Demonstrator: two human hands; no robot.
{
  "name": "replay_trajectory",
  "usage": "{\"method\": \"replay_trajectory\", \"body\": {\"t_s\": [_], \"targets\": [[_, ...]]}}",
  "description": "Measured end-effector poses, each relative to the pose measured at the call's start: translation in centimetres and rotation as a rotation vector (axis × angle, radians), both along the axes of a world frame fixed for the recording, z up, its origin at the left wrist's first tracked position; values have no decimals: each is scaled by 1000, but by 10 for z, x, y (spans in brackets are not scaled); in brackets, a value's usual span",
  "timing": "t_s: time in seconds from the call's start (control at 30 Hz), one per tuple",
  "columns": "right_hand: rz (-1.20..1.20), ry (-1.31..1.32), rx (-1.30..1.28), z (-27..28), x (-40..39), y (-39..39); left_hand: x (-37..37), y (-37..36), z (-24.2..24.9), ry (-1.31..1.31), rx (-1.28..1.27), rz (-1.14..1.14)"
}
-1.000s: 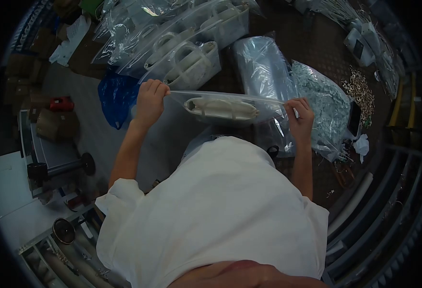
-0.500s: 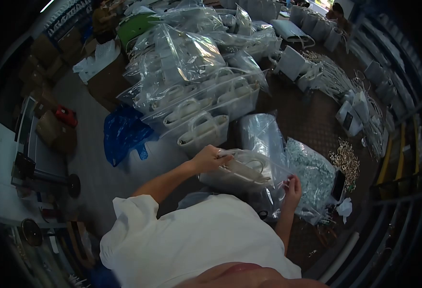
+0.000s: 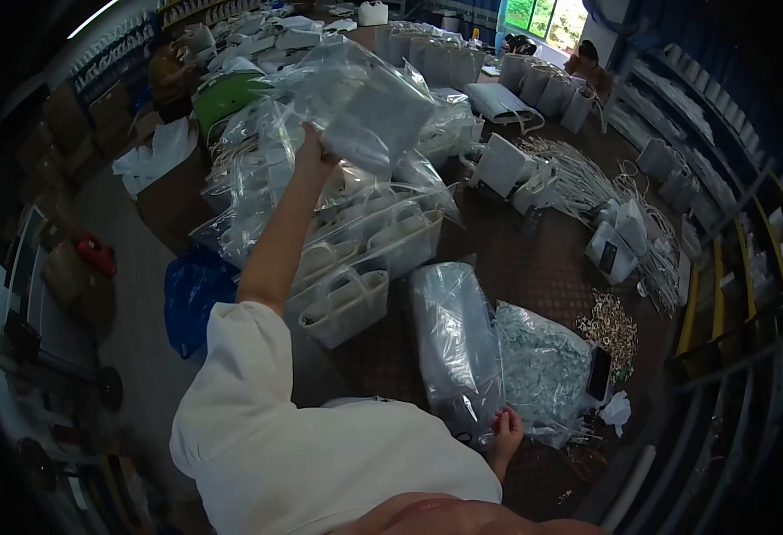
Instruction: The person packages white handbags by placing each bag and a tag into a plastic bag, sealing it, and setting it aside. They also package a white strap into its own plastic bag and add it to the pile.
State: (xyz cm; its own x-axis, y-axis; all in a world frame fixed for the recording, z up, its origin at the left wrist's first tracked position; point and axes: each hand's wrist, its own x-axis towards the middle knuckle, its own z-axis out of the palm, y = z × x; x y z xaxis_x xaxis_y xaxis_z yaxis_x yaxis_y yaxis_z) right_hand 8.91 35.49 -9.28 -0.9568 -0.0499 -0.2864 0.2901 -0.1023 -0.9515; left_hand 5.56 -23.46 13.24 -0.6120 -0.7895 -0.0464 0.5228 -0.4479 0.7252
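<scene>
My left hand reaches far forward, its fingers closed on the lower left edge of a handbag in a clear plastic bag. That bag is raised over a heap of similar wrapped handbags. Close to my body, my right hand is beside the lower right edge of a pile of flat clear plastic bags. Its fingers are curled together, and whether they pinch any plastic is too small to tell. A white handbag with upright handles stands at the heap's near end.
Right of the pile lie a clear bag of small pale pieces, a dark phone and gold-coloured hardware. White straps spread farther back. A blue plastic bag lies left. Two other people sit at the back.
My left hand has carried the wrapped handbag from in front of me, forward onto the heap. My right hand has let go of it and moved down beside the flat plastic bags.
</scene>
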Motion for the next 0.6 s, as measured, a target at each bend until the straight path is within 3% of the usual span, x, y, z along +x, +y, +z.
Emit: {"method": "replay_trajectory", "body": {"t_s": [0.07,0.13,0.17,0.2,0.23,0.27,0.3,0.37,0.43,0.47,0.57,0.6], "targets": [[11,-17,44,-8,5,9,-10,12,23,31,317,114],[322,99,316,-29,-1,14,-32,21,-20,-60,326,10],[314,83,319,-38,2,14,-41,33,-39,-137,332,-87],[456,277,630,-43,6,13,-37,79,-46,-142,73,-213],[605,470,941,-43,11,13,-26,137,-50,-23,26,-313],[569,530,1058,-40,20,3,-19,172,-72,-4,-41,-599],[525,584,1046,-41,25,-7,-6,211,-89,-113,-37,-719],[456,603,1061,-45,32,-21,21,271,-131,-390,-357,-862],[394,584,1107,-57,32,-26,48,306,-181,-484,-1168,-697],[354,596,1125,-68,30,-25,63,317,-196,-387,-1418,-546],[427,646,1144,-81,24,-21,96,328,-215,-500,-1167,-750],[440,701,1126,-81,22,-20,103,326,-218,-511,-1171,-714]]}}
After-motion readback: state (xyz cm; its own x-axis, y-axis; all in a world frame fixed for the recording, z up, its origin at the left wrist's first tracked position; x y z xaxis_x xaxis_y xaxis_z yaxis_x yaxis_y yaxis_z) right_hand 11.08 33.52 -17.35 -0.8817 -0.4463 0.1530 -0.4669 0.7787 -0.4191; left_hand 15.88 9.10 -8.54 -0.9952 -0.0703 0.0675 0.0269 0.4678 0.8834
